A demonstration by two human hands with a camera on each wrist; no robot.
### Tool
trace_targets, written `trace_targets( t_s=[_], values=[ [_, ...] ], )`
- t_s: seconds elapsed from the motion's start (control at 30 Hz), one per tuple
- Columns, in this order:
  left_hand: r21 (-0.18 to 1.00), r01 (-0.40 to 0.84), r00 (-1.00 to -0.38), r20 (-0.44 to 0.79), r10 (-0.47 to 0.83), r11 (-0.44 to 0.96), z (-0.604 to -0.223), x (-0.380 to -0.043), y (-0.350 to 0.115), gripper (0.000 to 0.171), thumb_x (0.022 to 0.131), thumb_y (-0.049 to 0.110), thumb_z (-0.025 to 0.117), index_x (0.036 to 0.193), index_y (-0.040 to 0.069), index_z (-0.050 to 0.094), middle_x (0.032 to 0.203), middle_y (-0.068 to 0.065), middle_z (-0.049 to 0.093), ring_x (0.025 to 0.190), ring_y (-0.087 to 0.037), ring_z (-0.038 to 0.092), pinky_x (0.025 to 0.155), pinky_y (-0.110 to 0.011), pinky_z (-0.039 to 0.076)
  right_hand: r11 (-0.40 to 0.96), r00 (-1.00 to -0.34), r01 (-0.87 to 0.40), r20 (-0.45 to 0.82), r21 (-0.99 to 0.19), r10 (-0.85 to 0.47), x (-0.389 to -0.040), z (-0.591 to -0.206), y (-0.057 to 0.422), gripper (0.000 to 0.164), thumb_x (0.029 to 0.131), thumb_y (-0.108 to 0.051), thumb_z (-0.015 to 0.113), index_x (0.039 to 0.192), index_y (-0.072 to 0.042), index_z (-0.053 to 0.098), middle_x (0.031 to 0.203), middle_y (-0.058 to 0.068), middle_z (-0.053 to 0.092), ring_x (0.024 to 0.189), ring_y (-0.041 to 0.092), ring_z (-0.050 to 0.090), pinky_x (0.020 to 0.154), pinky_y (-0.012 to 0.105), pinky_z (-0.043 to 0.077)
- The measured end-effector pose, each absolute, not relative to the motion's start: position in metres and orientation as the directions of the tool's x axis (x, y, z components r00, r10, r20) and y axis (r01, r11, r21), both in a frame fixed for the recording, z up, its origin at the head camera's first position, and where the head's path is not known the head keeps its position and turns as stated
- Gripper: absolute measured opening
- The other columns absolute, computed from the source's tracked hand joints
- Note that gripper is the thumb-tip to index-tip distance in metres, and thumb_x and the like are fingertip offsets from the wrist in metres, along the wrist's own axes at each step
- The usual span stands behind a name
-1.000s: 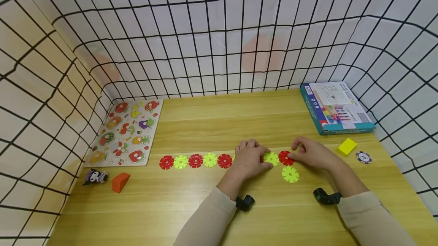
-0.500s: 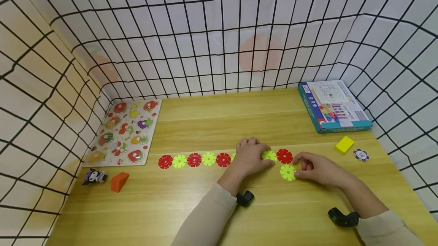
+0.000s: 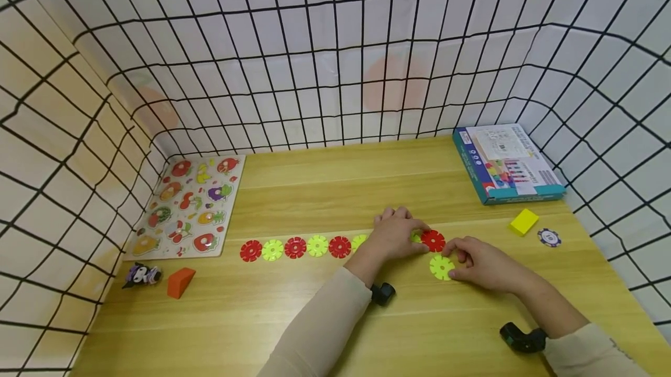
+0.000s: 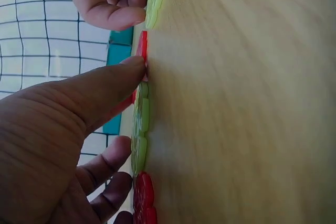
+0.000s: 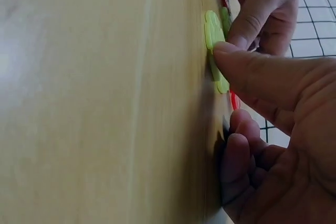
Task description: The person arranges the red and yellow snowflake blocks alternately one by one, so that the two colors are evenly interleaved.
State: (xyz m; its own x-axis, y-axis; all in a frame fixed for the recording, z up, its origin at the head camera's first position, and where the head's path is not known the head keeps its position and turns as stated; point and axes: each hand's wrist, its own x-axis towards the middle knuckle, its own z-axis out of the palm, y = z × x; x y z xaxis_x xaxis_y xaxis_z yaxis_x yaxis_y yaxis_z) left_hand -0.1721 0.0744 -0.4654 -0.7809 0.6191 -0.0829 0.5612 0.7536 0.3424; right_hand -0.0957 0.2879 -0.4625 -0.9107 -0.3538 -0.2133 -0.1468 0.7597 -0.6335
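Notched plastic snowflake discs, red and yellow-green by turns, run in a row [image 3: 296, 247] across the table. My left hand [image 3: 393, 238] lies over the right part of that row and hides some discs. Its thumb touches the red disc [image 3: 434, 241] at the right end, as the left wrist view shows, while the other fingers stay loosely bent near a yellow-green disc [image 4: 139, 129]. Just in front of the red end disc is another yellow-green snowflake disc [image 3: 441, 268]. My right hand [image 3: 490, 265] pinches its right edge between thumb and forefinger; it looks slightly tilted in the left wrist view.
A fruit puzzle board [image 3: 189, 208] lies at the back left, with a small figurine [image 3: 142, 275] and an orange block [image 3: 180, 282] before it. On the right are a flat box [image 3: 508, 161], a yellow block [image 3: 524, 221] and a poker chip [image 3: 549, 238]. Grid-patterned cloth [image 3: 293, 62] encloses the table.
My right hand has left the red end disc and come forward to the yellow-green disc, which it now pinches. My left hand has shifted right along the row to the red end disc.
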Motion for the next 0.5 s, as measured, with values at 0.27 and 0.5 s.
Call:
trace_targets(
  t_s=[0.27,0.5],
  values=[
    [0.353,0.529,-0.804,-0.082,0.589,0.772,-0.4648,-0.1698,0.0791,0.04,0.076,0.06,0.063,0.112,0.044,0.061,0.105,0.009,0.045,0.093,-0.014,0.034,0.071,-0.032,0.025,0.785,-0.921,-0.12,-0.228,-0.608,-0.317,-0.0956,-0.4627,0.2851,0.043,0.071,-0.045,0.076,0.099,-0.019,0.055,0.08,0.004,0.045,0.071,0.017,0.043,0.058,0.028,0.035],
    [0.363,0.484,-0.835,-0.08,0.544,0.796,-0.464,-0.1673,0.0833,0.036,0.075,0.058,0.066,0.108,0.044,0.062,0.104,0.008,0.046,0.091,-0.015,0.034,0.071,-0.033,0.025,0.765,-0.912,-0.061,-0.275,-0.642,-0.304,-0.0964,-0.4619,0.2848,0.043,0.071,-0.039,0.078,0.098,-0.016,0.052,0.084,0.006,0.044,0.074,0.018,0.044,0.06,0.028,0.036]
  ],
)
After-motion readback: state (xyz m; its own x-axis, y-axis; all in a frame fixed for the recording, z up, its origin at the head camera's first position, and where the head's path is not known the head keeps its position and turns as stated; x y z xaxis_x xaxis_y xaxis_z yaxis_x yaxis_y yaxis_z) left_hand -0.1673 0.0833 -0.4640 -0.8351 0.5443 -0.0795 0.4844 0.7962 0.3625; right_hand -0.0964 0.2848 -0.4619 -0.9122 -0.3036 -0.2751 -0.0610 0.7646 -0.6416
